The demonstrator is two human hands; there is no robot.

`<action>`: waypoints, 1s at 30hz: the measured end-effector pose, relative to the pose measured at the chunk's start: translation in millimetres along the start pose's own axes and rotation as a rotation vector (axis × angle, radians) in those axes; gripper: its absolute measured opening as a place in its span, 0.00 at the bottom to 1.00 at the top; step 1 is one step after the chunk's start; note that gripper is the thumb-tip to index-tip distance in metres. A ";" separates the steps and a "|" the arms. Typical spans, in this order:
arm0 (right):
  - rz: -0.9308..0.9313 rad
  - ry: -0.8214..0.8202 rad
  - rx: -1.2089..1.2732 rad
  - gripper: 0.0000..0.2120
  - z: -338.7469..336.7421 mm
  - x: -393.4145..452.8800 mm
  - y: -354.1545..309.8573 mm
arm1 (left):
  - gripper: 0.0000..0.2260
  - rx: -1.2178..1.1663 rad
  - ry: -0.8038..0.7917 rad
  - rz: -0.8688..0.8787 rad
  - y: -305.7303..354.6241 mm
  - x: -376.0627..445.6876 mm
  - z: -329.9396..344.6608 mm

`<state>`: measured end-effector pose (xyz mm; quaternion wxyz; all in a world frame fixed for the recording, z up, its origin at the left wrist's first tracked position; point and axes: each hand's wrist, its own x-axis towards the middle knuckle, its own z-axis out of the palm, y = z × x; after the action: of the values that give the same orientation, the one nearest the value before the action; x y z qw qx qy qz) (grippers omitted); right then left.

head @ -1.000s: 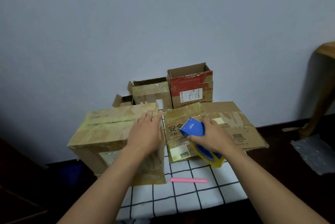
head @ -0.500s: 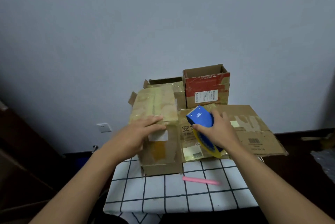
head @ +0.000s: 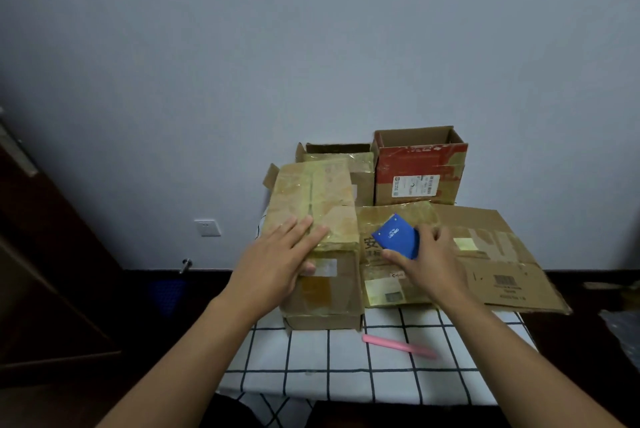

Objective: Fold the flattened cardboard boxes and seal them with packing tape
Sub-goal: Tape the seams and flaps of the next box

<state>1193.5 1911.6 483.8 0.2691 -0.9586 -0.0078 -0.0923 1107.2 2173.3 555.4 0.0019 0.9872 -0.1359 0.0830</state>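
A folded, tape-covered cardboard box [head: 317, 206] stands on the checked tablecloth [head: 346, 365]. My left hand [head: 277, 263] rests on its near top corner, fingers flat on the lid and thumb down the front face. To its right my right hand [head: 427, 263] grips a blue tape dispenser [head: 396, 240] above a flattened cardboard box [head: 491, 271] that lies on the table. The tape roll is hidden under my hand.
A pink pen-like stick [head: 398, 346] lies on the cloth in front. At the back against the wall stand an open red-and-brown box [head: 419, 168] and another open taped box [head: 341, 154]. Dark furniture [head: 41, 254] fills the left side.
The taped box was turned from lying crosswise to end-on, short end towards me, and now stands by the flattened box. My left hand stayed on it; my right hand kept the dispenser.
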 end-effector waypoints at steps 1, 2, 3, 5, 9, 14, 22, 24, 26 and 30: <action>-0.043 0.030 -0.083 0.30 3.6 1.8 -1.0 | 0.27 0.016 -0.003 -0.011 -1.7 -1.9 0.4; -0.090 0.044 -0.164 0.27 9.0 4.3 -1.5 | 0.27 0.021 0.000 -0.015 -3.1 -3.9 1.4; -0.127 0.029 -0.232 0.24 16.2 6.8 -1.3 | 0.27 0.028 0.001 -0.005 -3.9 -5.9 2.8; -0.162 -0.054 -0.351 0.19 35.0 8.9 3.4 | 0.29 0.053 0.008 0.038 -4.4 -10.5 5.6; -0.196 -0.228 -0.514 0.22 70.9 -5.6 23.7 | 0.33 0.036 0.043 0.065 -5.8 -14.1 12.3; -0.112 -0.291 -0.458 0.17 53.0 -0.4 4.1 | 0.35 -0.057 0.024 -0.002 -8.2 -7.7 7.8; -0.617 -0.287 0.033 0.24 -48.5 3.3 -130.6 | 0.36 -0.081 0.057 0.003 -2.6 -4.2 6.8; -0.670 -0.473 -0.172 0.24 -34.0 2.4 -133.7 | 0.40 -0.039 0.018 -0.017 -4.8 -5.3 7.4; -0.653 -0.502 -0.239 0.26 -21.4 1.3 -131.3 | 0.42 0.035 -0.024 -0.018 -5.3 -4.3 9.6; -0.713 -0.423 -0.242 0.29 -21.9 -5.5 -123.4 | 0.37 0.049 -0.073 -0.063 -6.9 -5.0 8.0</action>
<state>1176.4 2006.0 564.7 0.0985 -0.9185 -0.3826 0.0189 1105.6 2181.1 546.9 -0.0247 0.9931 -0.1026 0.0502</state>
